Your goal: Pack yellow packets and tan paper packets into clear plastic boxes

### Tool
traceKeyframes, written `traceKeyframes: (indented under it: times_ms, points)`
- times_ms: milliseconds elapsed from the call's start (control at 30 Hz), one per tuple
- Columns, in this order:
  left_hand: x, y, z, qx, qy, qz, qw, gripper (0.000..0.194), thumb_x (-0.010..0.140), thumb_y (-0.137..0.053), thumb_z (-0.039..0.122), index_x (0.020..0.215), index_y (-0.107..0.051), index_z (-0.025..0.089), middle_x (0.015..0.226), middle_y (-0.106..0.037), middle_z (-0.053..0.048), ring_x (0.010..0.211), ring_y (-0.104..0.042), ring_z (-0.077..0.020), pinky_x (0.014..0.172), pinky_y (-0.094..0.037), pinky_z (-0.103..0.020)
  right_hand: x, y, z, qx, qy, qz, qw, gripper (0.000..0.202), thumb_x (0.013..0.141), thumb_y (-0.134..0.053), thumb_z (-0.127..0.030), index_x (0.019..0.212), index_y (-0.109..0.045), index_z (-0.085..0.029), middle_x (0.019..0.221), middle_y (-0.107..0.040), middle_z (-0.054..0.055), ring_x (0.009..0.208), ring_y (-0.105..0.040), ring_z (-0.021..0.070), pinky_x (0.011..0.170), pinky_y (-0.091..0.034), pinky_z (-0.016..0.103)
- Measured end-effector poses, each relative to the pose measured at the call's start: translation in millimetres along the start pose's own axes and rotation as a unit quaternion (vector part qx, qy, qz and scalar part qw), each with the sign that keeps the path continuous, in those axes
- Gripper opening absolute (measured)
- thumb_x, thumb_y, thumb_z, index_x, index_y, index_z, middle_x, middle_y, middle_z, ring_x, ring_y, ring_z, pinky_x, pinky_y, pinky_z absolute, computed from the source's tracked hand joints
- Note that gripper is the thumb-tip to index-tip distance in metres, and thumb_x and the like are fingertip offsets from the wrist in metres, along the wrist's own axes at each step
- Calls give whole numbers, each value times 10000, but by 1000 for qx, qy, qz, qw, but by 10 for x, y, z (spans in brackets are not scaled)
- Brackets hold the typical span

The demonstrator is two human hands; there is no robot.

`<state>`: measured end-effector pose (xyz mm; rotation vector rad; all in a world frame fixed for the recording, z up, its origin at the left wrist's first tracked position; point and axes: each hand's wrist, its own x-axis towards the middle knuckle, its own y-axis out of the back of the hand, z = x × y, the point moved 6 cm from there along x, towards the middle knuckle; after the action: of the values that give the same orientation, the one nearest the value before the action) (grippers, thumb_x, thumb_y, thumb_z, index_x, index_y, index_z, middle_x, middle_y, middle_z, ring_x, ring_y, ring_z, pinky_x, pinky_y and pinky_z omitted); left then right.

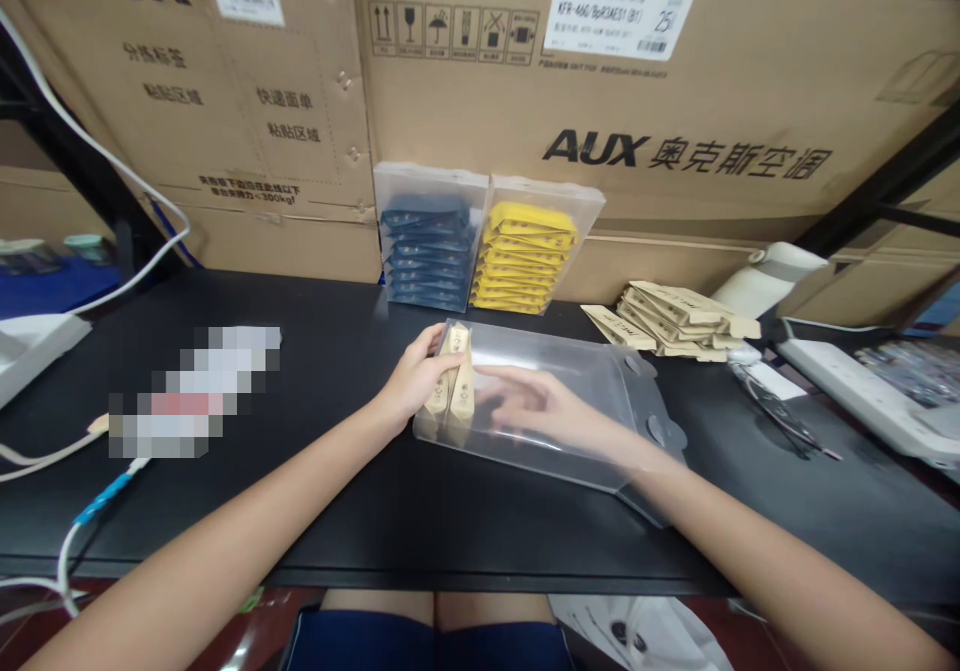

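A clear plastic box (555, 351) lies on its side on the black table, its flapped end to the right. Two beige paper packets (461, 396) stand side by side in its left end. My left hand (420, 376) is closed around that left end, thumb across the packets and fingers behind. My right hand (544, 406) reaches in from the right, seen partly through the plastic and a little blurred. Its index finger stretches toward the packets, the other fingers are loosely bent, and nothing shows in it.
Two clear boxes stand at the back, one with blue packets (427, 256), one with yellow packets (521, 259). A pile of beige packets (675, 319) lies back right, beside a white device (772, 276), glasses (780, 416) and a power strip (870, 401). Cartons (465, 101) rise behind.
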<state>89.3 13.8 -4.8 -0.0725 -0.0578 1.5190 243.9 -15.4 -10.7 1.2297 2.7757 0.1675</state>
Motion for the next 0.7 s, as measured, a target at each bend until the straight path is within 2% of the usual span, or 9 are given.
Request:
traceKeyframes:
  times_ms: [133, 333, 567, 700]
  points:
    - [-4, 4, -6, 6, 6, 2, 1000, 479, 665, -654, 212, 1135, -573, 162, 1217, -610, -97, 1170, -526, -260, 982, -396, -342, -47, -53, 6, 31, -52, -58, 997, 669, 832, -610, -338, 1421, -298, -282, 1077, -665, 94, 733, -674, 151, 562, -516, 236]
    - [2, -16, -18, 2, 14, -1, 1000, 493, 683, -635, 206, 1166, -552, 154, 1218, -605, -97, 1150, -542, -251, 963, -410, -336, -78, -103, -44, 66, -39, -107, 991, 742, 848, -599, -337, 1461, -188, -258, 1106, -659, 144, 889, -674, 210, 607, -501, 249]
    - [3, -12, -18, 12, 23, 10, 1000, 519, 691, -624, 181, 1199, -528, 150, 1239, -596, -95, 1164, -533, -243, 964, -407, -314, -82, -133, -71, 58, -30, -108, 992, 679, 877, -555, -335, 1455, -206, -262, 1084, -672, 137, 1007, -635, 236, 657, -498, 273]
    - [-11, -9, -8, 21, 32, 11, 999, 535, 699, -619, 179, 1221, -512, 138, 1265, -577, -103, 1174, -525, -238, 968, -402, -303, -80, -128, -54, 54, -35, -102, 993, 673, 876, -559, -321, 1452, -213, -271, 1079, -669, 120, 961, -644, 211, 662, -498, 268]
